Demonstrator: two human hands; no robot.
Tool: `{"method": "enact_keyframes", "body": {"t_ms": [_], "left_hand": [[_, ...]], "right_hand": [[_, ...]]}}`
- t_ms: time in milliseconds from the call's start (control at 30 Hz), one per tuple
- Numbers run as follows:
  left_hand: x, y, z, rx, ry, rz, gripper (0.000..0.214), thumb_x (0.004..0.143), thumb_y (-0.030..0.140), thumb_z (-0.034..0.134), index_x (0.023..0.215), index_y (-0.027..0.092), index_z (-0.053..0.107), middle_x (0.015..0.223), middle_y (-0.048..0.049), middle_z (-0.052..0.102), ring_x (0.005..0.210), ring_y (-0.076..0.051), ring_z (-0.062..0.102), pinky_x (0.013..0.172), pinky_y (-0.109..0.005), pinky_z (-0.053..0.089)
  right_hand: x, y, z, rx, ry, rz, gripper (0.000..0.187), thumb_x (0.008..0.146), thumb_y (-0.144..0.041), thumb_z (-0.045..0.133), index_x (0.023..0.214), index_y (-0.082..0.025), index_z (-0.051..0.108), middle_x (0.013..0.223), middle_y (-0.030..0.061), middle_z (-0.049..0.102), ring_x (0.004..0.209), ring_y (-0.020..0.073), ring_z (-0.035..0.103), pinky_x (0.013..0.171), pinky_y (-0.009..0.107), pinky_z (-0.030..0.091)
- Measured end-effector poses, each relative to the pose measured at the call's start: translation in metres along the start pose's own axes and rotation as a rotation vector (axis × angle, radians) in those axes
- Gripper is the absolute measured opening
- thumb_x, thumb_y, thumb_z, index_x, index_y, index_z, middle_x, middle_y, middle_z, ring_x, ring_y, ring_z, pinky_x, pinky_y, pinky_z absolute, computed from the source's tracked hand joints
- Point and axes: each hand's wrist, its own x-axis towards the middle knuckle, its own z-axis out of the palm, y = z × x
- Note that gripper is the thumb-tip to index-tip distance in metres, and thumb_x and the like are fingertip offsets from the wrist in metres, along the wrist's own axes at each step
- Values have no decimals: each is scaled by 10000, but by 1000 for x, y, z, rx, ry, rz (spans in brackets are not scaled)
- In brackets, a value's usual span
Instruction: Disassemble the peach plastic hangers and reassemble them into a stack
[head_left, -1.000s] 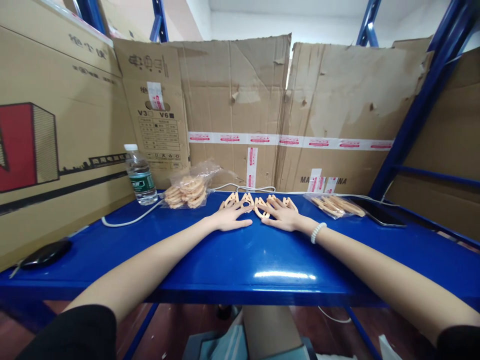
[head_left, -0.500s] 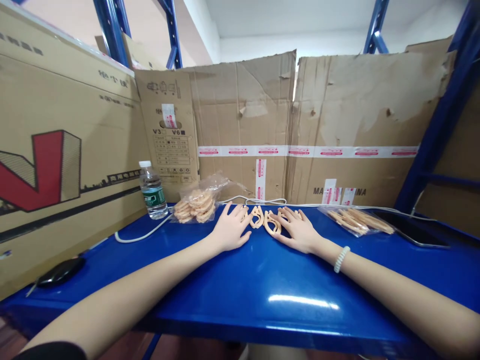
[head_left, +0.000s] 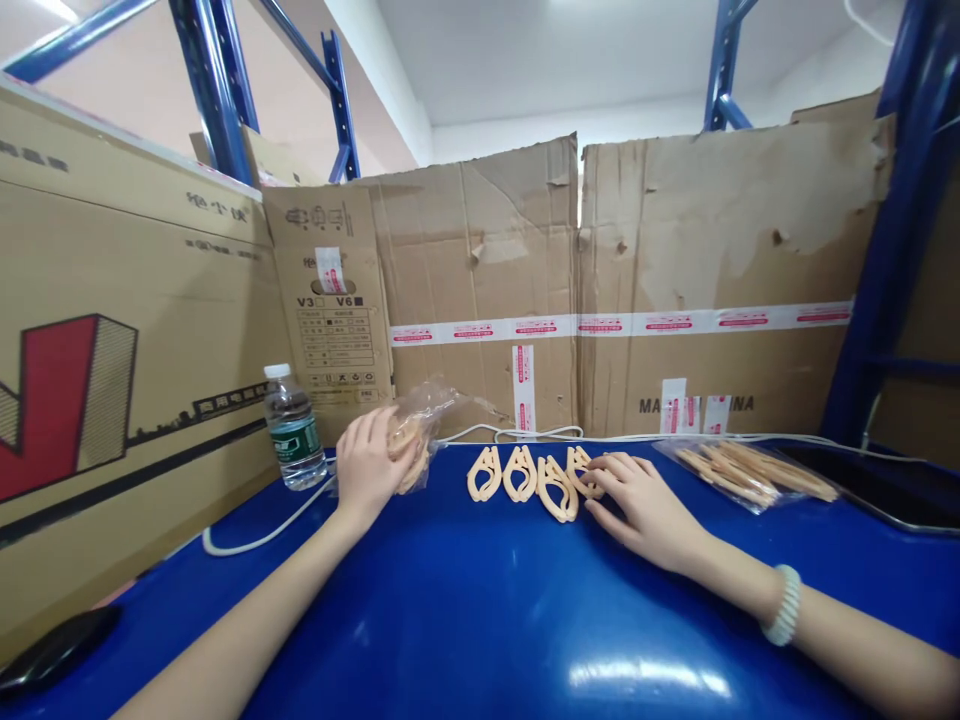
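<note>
Several beige folding hangers, folded into loops, lie in a row on the blue table; one near the middle (head_left: 557, 490) sits closer to me than its neighbours. My left hand (head_left: 369, 462) is closed over a clear plastic bag of similar beige hangers (head_left: 411, 450), its fingers wrapped on the bag's left side. At the right end of the row, my right hand (head_left: 637, 502) rests with fingers apart, its fingertips over the edge of the last hanger (head_left: 579, 468). Part of that hanger is hidden by the fingers.
A water bottle (head_left: 294, 430) stands left of the bag, near a white cable (head_left: 251, 550). Another bag with long beige pieces (head_left: 739, 472) lies at right beside a dark phone-like slab (head_left: 892, 490). A black mouse (head_left: 56, 648) lies front left. Cardboard panels (head_left: 480, 260) wall the back.
My left hand has left the hanger row and moved left onto the plastic bag. My right hand has shifted right, uncovering more of the row. The camera view has tilted upward.
</note>
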Motion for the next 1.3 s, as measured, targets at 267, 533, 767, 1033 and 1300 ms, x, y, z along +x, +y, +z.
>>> {"method": "enact_keyframes", "body": {"t_ms": [267, 533, 767, 1033, 1300], "left_hand": [[2, 5, 1, -54, -53, -70, 279, 863, 413, 552, 1072, 243, 626, 1025, -82, 739, 951, -315, 669, 877, -467, 475], [-5, 39, -15, -327, -59, 79, 173, 933, 293, 450, 938, 230, 611, 934, -54, 723, 932, -246, 666, 883, -429, 497], [-23, 84, -30, -649, -295, 348, 205, 961, 197, 369, 849, 227, 538, 1198, -77, 647, 1233, -223, 526, 1075, -457, 392], [-41, 83, -11, -617, -507, 345, 354, 967, 145, 336, 1198, 240, 588, 1380, -97, 498, 1336, -250, 397, 1120, -479, 339], [-45, 115, -45, -709, -444, 282, 335, 887, 299, 584, 1209, 233, 523, 1194, -73, 595, 1144, -265, 514, 999, -478, 420]], "right_hand": [[1, 26, -20, 78, 47, 133, 283, 927, -388, 429, 881, -228, 657, 999, 102, 670, 1007, 293, 571, 843, 458, 447], [4, 42, -34, 455, 40, 296, 303, 853, -472, 519, 872, -211, 674, 950, 86, 704, 938, 308, 628, 871, 473, 484], [3, 59, -30, 951, -36, 673, 550, 946, -548, 249, 1083, -145, 597, 1081, 192, 686, 916, 293, 691, 771, 448, 570], [3, 33, -22, 1002, -189, 646, 440, 917, -534, 413, 1058, -157, 591, 1048, 150, 680, 753, 220, 669, 647, 350, 557], [0, 6, -26, 791, -212, 358, 324, 906, -444, 514, 1065, -174, 592, 880, 56, 631, 712, 184, 580, 640, 324, 477]]}}
